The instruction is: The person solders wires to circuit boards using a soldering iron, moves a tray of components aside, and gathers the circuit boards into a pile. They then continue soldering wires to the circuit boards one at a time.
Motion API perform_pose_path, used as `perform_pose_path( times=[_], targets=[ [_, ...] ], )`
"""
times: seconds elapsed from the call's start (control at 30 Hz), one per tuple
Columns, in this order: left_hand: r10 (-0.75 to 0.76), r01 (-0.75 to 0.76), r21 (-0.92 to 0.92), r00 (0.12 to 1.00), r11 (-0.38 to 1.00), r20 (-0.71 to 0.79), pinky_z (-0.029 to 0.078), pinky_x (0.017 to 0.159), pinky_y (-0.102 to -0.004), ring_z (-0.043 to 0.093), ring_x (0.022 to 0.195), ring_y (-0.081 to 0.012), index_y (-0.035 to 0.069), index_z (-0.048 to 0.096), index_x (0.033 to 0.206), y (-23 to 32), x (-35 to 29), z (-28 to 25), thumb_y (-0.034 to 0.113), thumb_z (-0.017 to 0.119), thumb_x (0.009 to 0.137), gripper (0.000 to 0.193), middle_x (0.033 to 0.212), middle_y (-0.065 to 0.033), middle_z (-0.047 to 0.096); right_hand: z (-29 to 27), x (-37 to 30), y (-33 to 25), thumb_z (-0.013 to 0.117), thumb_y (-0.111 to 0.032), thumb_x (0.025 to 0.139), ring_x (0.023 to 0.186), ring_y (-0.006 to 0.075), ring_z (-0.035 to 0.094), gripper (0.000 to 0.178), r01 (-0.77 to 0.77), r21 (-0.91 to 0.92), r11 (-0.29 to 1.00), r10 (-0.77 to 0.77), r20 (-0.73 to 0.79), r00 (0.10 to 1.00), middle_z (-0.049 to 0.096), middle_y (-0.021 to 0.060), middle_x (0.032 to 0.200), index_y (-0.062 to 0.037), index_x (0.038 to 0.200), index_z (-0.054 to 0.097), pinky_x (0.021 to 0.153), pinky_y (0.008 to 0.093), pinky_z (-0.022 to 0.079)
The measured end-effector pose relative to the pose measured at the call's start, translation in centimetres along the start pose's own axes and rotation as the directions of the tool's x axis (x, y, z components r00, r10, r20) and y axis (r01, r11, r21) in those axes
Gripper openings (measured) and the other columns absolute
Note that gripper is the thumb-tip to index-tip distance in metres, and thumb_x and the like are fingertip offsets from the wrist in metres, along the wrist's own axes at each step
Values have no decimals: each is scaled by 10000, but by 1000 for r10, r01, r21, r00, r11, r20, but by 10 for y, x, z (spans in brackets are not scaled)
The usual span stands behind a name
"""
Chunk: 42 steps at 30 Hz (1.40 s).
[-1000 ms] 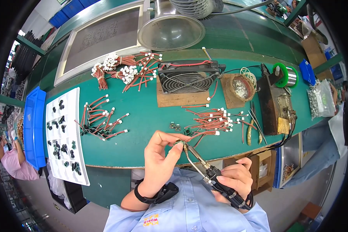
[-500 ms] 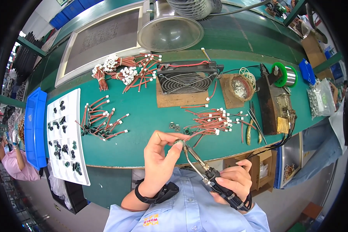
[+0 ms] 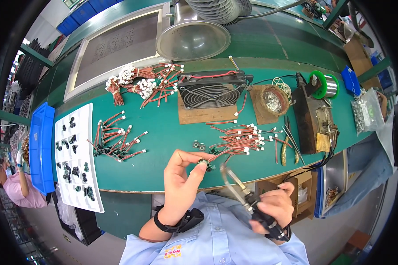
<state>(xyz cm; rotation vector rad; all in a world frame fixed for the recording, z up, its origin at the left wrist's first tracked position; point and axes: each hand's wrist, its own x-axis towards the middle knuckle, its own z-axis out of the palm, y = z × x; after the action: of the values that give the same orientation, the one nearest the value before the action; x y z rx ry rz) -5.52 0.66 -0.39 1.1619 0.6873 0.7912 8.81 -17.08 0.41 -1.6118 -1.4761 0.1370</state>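
Pinched between thumb and fingertips, the small dark component sits in the left hand, held up just above the near edge of the green bench; the fingers close firmly round it, and a black wrist strap circles that arm. At the far left lie a blue bin and a white tray dotted with more dark parts, then a loose bunch of red leads with white plugs. Right of the held part, the soldering iron points its metal tip up toward it, the right hand wrapped fully round the black handle. To do this step well, I judge the left hand should keep the part steady with the joint turned toward the tip, and the iron should come in with a short, light touch, so the leads nearby are not scorched. Farther right a second heap of red wires lies spread out, with a cooling fan beyond it, a tip-cleaner pot, and the solder spool at the far right
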Motion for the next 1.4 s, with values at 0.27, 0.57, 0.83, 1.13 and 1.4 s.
perform_pose_path(
  times=[0.27,0.57,0.83,1.13,1.4],
  targets=[
    [-209,235,-295,971,926,117,413,834,-318,556,867,-184,40,481,853,14,-2,-4,69,526,822,62,917,-154,622,20,12,64,659,-110,778,1009,215,486,377,-305,53,951,294,-460,838,536,113,1111,-42,1134,556,938,365,350],
    [-155,164,-186,986,969,60,413,855,-316,569,887,-182,39,479,866,14,-2,-4,50,521,830,56,937,-168,630,10,-2,35,747,-215,710,797,202,527,432,-70,75,995,97,-462,881,589,77,843,-95,1097,595,830,376,349],
    [-13,13,1,1000,1000,2,427,851,-299,594,907,-176,31,469,883,3,-1,-3,25,528,845,71,973,-175,641,4,4,-3,814,-278,577,668,132,567,379,46,23,999,-48,62,997,588,-40,753,-216,934,701,786,359,339],
    [0,0,-4,1000,1000,13,437,848,-302,598,924,-183,31,461,885,3,-2,-4,29,536,848,84,975,-175,642,10,7,-4,815,-254,570,665,124,566,381,32,24,999,-34,91,995,590,-52,759,-227,933,701,775,352,344],
    [-18,18,5,1000,1000,4,436,833,-295,594,906,-176,31,459,883,6,-2,-2,28,534,847,82,971,-173,641,11,6,-4,815,-244,566,659,122,566,379,17,23,1000,-19,87,996,591,-55,760,-227,926,697,771,347,345]
  ],
)
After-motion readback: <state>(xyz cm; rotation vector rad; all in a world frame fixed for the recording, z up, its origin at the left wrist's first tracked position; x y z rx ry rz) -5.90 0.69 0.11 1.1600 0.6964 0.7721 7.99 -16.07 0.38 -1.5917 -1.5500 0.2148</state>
